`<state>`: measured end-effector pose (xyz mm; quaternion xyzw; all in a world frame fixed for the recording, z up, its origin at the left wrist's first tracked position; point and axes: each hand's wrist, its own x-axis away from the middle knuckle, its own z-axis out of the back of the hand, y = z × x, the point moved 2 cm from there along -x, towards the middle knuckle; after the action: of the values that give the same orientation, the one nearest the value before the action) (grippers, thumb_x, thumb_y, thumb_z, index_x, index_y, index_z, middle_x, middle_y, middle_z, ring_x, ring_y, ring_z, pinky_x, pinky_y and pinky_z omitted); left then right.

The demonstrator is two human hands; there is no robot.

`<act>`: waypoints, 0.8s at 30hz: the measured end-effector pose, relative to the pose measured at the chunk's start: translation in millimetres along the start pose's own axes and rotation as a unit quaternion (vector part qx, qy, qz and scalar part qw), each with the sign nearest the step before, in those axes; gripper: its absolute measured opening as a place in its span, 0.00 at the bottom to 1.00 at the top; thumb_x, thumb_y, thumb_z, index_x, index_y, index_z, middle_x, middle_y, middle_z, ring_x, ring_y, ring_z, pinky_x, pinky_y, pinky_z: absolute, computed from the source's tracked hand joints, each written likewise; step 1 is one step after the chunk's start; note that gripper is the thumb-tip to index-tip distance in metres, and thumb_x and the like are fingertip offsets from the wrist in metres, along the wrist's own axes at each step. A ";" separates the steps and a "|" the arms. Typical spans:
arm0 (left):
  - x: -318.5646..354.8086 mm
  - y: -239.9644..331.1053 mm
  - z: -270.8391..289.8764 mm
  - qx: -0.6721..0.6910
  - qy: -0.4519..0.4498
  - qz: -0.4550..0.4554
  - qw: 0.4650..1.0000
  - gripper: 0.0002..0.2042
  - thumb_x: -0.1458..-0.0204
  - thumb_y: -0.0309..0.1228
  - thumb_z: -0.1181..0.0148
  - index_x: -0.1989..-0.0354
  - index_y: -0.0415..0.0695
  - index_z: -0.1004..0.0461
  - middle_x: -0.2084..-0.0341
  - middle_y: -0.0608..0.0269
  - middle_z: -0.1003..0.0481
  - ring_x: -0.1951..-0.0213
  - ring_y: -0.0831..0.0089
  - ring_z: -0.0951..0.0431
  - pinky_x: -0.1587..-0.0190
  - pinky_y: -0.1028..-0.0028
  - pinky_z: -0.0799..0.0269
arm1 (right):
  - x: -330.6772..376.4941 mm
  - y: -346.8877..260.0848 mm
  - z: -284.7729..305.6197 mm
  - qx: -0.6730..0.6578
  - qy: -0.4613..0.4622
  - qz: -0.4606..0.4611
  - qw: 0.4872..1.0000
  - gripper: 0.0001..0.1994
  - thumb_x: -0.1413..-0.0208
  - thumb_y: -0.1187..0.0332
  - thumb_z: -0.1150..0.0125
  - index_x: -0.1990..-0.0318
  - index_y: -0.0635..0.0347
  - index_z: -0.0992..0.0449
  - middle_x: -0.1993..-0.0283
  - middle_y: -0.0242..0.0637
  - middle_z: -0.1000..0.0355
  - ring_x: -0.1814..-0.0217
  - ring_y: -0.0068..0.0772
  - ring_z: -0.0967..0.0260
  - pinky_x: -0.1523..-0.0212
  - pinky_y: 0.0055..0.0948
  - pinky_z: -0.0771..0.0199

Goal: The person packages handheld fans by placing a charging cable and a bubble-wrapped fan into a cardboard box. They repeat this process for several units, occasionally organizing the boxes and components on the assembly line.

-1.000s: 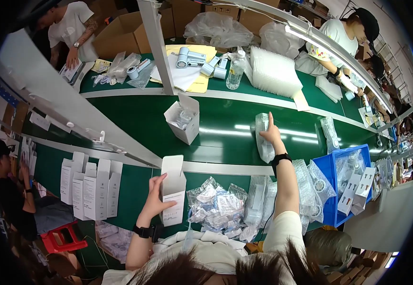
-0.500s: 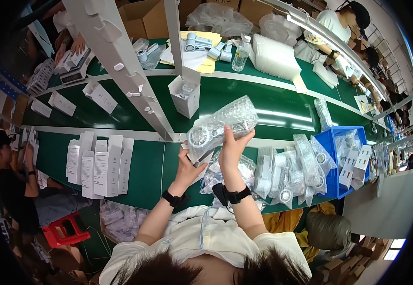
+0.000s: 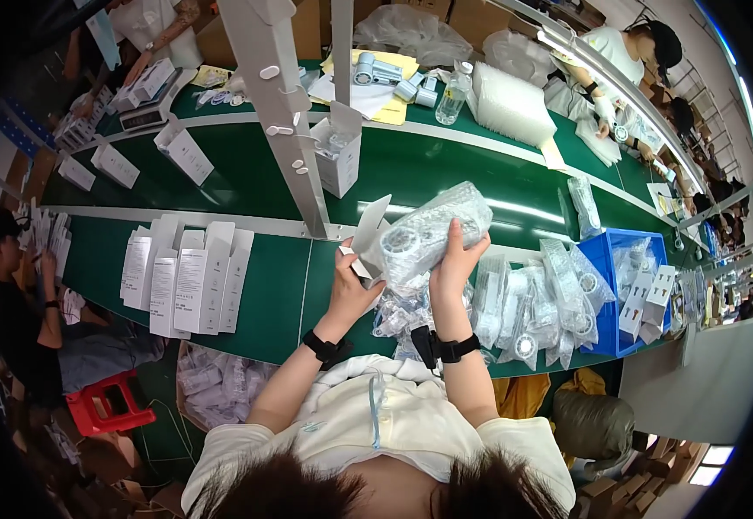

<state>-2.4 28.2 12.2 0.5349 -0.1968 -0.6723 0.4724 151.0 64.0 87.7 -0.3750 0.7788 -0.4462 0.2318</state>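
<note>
A white carton (image 3: 371, 232) with its end flap raised is gripped by my left hand (image 3: 350, 292), the fingers closed around its near end. My right hand (image 3: 458, 264) is wrapped around a handheld fan (image 3: 435, 227) in clear bubble wrap, its round ringed head toward the carton. The fan is held beside the carton's flap and hides part of the carton; I cannot tell whether they touch. Beneath my hands lie more clear-wrapped pieces (image 3: 402, 313). To the right of my right hand is a row of bubble-wrapped fans (image 3: 528, 311).
A blue bin (image 3: 601, 259) with wrapped items and cartons stands at the right. White cartons (image 3: 190, 281) stand at the left. Beyond a metal post (image 3: 285, 130), an open carton (image 3: 338, 151) sits on the green belt. A water bottle (image 3: 452, 95) stands farther back; co-workers are around.
Both hands have moved somewhat to the right with the carton and fan. The carton's raised flap, mostly hidden behind the fan before, now shows to its left.
</note>
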 end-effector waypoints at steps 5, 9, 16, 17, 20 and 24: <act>7.1 4.5 -10.5 0.007 0.044 -0.019 0.999 0.37 0.71 0.22 0.30 0.57 0.44 0.55 0.49 0.38 0.48 0.50 0.44 0.40 0.49 0.57 0.42 | -4.1 7.5 -12.6 0.110 0.047 0.076 0.990 0.28 0.52 0.70 0.40 0.47 0.61 0.49 0.50 0.42 0.42 0.48 0.34 0.44 0.50 0.31 0.40; 14.0 8.1 -12.8 0.016 0.091 -0.038 0.995 0.37 0.73 0.21 0.31 0.57 0.45 0.55 0.50 0.39 0.47 0.52 0.42 0.40 0.53 0.55 0.41 | 21.0 21.8 -33.1 0.270 0.030 0.247 0.930 0.31 0.55 0.67 0.37 0.47 0.62 0.48 0.50 0.44 0.43 0.48 0.38 0.45 0.50 0.34 0.41; 25.0 -0.1 5.5 -0.038 0.150 -0.035 0.987 0.37 0.70 0.23 0.30 0.57 0.46 0.55 0.51 0.38 0.46 0.53 0.42 0.39 0.54 0.54 0.39 | 37.8 4.7 -32.2 0.433 -0.278 0.340 0.787 0.25 0.61 0.69 0.35 0.54 0.61 0.39 0.52 0.51 0.43 0.50 0.51 0.45 0.52 0.39 0.40; 23.6 0.6 4.4 -0.038 0.150 -0.034 0.987 0.37 0.70 0.23 0.30 0.57 0.46 0.55 0.51 0.38 0.46 0.53 0.42 0.39 0.54 0.54 0.39 | 34.2 0.1 -31.7 0.423 -0.309 0.318 0.790 0.23 0.62 0.70 0.35 0.56 0.60 0.37 0.52 0.52 0.42 0.51 0.53 0.45 0.52 0.40 0.40; 10.1 3.3 -6.8 0.031 0.084 -0.130 0.987 0.36 0.70 0.24 0.30 0.57 0.46 0.54 0.52 0.38 0.45 0.53 0.43 0.38 0.56 0.55 0.37 | 43.5 0.5 -28.5 0.418 -0.353 0.316 0.775 0.20 0.63 0.71 0.35 0.59 0.60 0.34 0.52 0.52 0.42 0.52 0.55 0.44 0.53 0.42 0.39; 5.1 -1.3 -7.7 0.084 0.119 -0.102 0.984 0.36 0.70 0.24 0.30 0.57 0.47 0.54 0.51 0.38 0.44 0.53 0.42 0.38 0.56 0.55 0.36 | 56.3 -1.4 -17.1 0.430 -0.393 0.373 0.722 0.17 0.63 0.73 0.36 0.61 0.59 0.31 0.51 0.49 0.41 0.52 0.53 0.42 0.55 0.42 0.38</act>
<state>4.1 26.3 5.8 0.6660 -0.1400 -0.6296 0.3747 105.2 28.0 95.9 -0.0564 0.4190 -0.4233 0.8013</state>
